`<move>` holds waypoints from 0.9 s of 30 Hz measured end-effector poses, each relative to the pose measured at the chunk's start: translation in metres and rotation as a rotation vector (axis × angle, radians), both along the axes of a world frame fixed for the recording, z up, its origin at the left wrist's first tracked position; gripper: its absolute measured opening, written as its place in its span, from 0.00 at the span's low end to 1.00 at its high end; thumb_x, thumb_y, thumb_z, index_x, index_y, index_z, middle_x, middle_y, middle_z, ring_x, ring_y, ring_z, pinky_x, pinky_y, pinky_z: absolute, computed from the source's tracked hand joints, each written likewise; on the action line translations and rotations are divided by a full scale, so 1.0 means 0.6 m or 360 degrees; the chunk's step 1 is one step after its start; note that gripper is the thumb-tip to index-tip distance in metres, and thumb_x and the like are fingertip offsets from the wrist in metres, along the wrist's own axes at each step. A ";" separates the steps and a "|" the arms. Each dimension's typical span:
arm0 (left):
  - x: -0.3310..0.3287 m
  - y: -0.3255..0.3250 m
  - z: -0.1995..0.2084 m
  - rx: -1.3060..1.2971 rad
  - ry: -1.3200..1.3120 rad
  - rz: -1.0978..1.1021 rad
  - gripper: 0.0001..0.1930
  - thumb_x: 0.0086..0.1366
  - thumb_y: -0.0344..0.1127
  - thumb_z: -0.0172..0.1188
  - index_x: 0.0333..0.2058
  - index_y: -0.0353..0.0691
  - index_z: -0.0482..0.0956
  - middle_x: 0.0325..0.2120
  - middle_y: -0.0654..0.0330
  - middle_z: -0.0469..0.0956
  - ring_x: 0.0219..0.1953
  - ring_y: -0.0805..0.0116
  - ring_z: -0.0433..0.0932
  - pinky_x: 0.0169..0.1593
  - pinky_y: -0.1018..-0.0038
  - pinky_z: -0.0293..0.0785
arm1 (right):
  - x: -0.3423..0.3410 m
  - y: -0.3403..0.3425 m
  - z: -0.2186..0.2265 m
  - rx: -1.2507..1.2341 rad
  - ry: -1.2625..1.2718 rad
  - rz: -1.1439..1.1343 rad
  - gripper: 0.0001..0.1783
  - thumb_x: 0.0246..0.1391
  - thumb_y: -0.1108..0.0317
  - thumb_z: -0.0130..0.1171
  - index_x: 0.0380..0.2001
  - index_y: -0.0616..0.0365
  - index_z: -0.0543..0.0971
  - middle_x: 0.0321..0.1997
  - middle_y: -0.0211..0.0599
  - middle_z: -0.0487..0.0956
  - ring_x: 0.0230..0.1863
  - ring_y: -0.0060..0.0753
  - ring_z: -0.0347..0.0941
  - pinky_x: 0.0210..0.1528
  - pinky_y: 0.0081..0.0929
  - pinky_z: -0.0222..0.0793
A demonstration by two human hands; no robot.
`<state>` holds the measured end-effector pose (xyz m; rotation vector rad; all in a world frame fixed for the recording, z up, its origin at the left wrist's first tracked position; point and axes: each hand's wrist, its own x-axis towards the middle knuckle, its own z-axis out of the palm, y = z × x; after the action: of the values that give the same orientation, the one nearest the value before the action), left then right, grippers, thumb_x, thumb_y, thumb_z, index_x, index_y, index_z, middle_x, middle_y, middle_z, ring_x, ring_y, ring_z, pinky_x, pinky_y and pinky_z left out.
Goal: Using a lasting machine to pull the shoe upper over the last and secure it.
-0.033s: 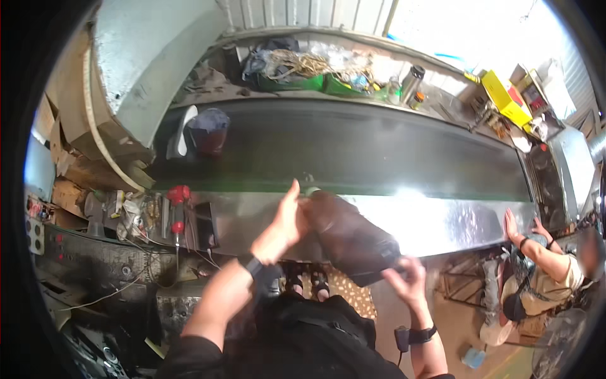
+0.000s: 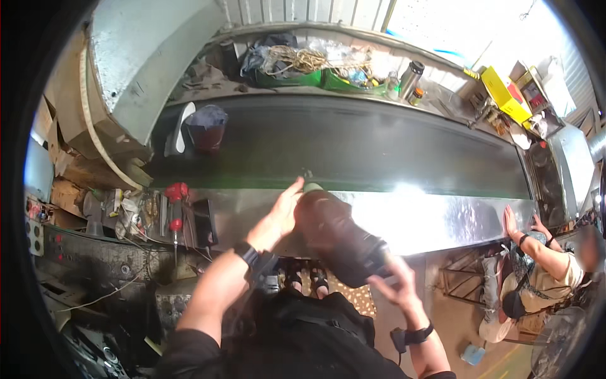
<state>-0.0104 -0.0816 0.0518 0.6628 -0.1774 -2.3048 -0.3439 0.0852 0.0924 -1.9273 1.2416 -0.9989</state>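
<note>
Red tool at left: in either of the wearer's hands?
No, the red tool lies beside the flat black slab, while the left hand and right hand are at the dark brown item.

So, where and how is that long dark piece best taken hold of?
Likely by both ends, one hand from each side: the dark piece is long, bulky and slanted. The left hand is at its upper-left end, the right hand at its lower-right; blur hides the finger contact.
</note>
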 end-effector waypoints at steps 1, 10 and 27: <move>-0.001 -0.016 -0.011 -0.0048 -0.0444 -0.0061 0.21 0.73 0.46 0.56 0.50 0.31 0.79 0.45 0.51 0.83 0.46 0.56 0.82 0.52 0.59 0.80 | 0.032 0.009 0.002 -0.0190 0.0211 0.0101 0.37 0.38 0.71 0.79 0.57 0.56 0.79 0.38 0.36 0.80 0.42 0.39 0.77 0.53 0.40 0.73; -0.088 -0.145 -0.183 -0.0658 -0.1881 0.0154 0.15 0.63 0.44 0.69 0.38 0.36 0.88 0.27 0.64 0.82 0.30 0.75 0.76 0.35 0.72 0.73 | 0.099 0.014 -0.189 -0.0505 -0.0011 -0.0403 0.50 0.46 0.66 0.77 0.71 0.56 0.63 0.73 0.56 0.60 0.70 0.61 0.61 0.73 0.48 0.56; -0.164 0.030 -0.129 -0.0878 -0.2643 0.0219 0.26 0.53 0.42 0.76 0.44 0.28 0.79 0.39 0.51 0.83 0.45 0.59 0.80 0.55 0.64 0.74 | 0.009 0.056 -0.144 0.0263 -0.0121 0.0181 0.50 0.58 0.57 0.67 0.74 0.61 0.51 0.76 0.54 0.56 0.79 0.52 0.46 0.80 0.56 0.35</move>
<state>-0.1088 -0.0634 -0.0253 1.9468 -1.3477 -0.9198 -0.3383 0.1188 0.0059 -1.7947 1.1224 -0.8755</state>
